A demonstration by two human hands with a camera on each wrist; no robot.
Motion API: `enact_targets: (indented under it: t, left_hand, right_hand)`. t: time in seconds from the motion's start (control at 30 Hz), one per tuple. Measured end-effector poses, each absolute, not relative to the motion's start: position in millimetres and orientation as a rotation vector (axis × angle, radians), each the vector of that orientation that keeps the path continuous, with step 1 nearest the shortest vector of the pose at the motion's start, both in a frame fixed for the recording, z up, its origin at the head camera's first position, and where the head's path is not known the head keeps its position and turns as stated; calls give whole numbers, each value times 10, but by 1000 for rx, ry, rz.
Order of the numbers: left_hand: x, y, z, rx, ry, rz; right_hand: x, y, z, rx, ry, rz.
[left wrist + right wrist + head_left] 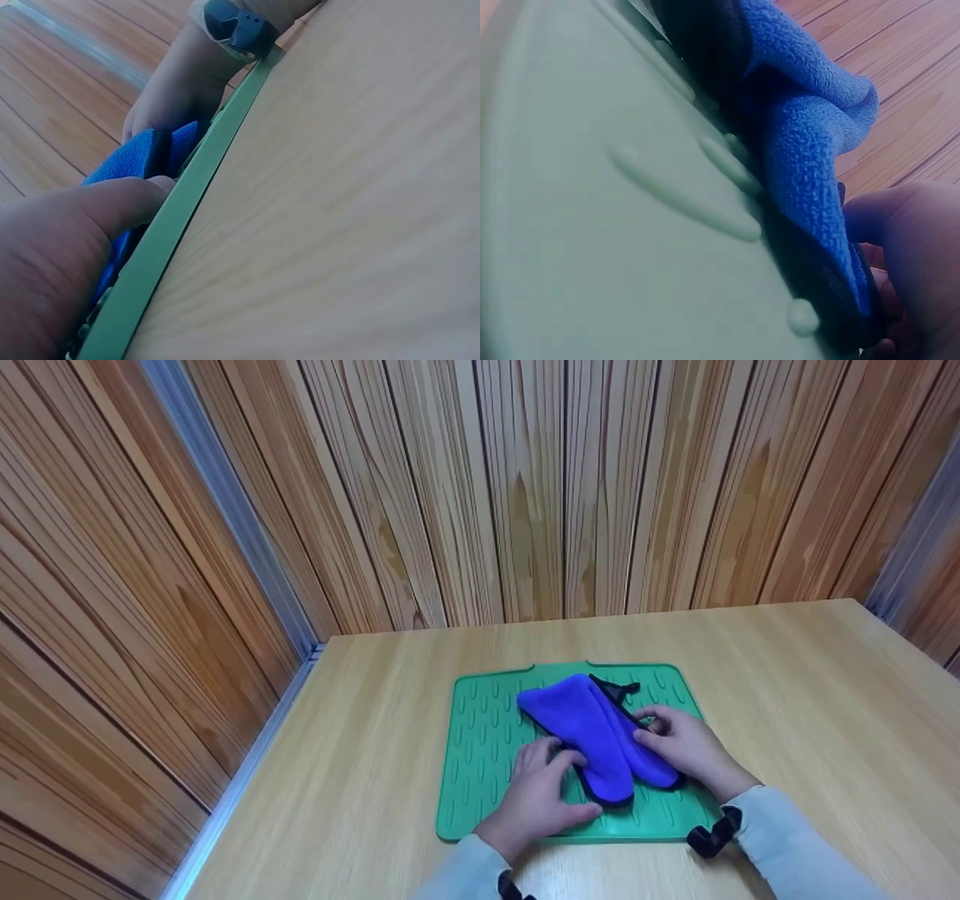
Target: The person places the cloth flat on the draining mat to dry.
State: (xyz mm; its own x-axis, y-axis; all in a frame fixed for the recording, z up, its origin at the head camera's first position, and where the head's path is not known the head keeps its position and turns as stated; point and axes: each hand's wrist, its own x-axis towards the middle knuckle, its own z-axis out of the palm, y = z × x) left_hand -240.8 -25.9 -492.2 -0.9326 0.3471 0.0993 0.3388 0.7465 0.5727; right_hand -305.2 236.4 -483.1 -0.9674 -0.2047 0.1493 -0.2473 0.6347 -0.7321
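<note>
A folded blue-purple fleecy cloth (577, 720) with black edging lies on a green ribbed mat (472, 780). Its two rounded lobes point toward the near side, and a black tab (626, 688) sticks out at the far right. At the cloth's right edge, my right hand (686, 742) pinches the black border, thumb on top; the right wrist view shows the fingers around the cloth (806, 150) there. My left hand (536, 795) is at the left edge, index fingertip touching the cloth, thumb spread apart near the lower lobe, low over the mat.
The mat rests on a light wooden table (360, 750). Wood-plank walls (525, 495) rise behind the table and to the left, with a metal strip (240, 510) at the left corner. Black straps with mounts (712, 834) sit at both sleeve cuffs.
</note>
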Motion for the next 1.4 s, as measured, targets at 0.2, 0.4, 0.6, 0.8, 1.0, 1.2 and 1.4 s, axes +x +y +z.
enact_targets:
  t: [0.2,0.4,0.6,0.8,1.0,1.2,1.4]
  left_hand:
    - [-2417,-248,-4964,670,2996,959]
    - [-2434,-268,-4973,750,3031,955]
    - [-2438,-389,-4934,776,3040,982]
    - [-2463,-562,-4894,849,3092,959]
    - [-2513,-773,-4903,861,3150,933]
    - [-2575,-987,-4914,814,3158,908]
    - [-2607,-1193,-4916,762,3153,919]
  right_hand:
    - [-3045,2354,-4842,384,-2792,1250]
    - [-3048,2347,-4848,388,-2791,1250]
    - [-3072,2356,-4850,398,-2766,1266]
    - [-3087,2405,-4850,385,-2721,1256]
    - [-3081,2473,-4853,350,-2690,1201]
    - [-3077,2558,-4830,265,-2680,1175]
    - [-3074,2646,-4818,209,-2666,1137]
